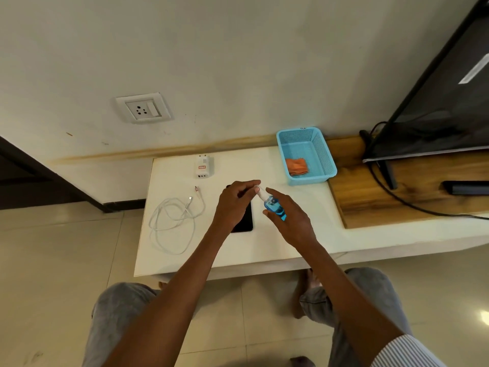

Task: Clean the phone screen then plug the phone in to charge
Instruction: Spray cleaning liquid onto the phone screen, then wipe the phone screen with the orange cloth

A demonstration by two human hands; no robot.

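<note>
Holding a small blue spray bottle (274,207) above the white surface (264,239), the right hand (288,218) wraps its grip around the bottle's body, while the left hand (235,202) pinches the white cap (260,193) at the bottle's top. The black phone (244,221) lies flat on the surface beneath the left hand, partly hidden by it. To the left lie a coiled white cable (174,221) and a white charger (202,166). Behind the hands, a blue basket (321,149) contains an orange cloth (297,165). A wall socket (143,108) sits above the surface.
</note>
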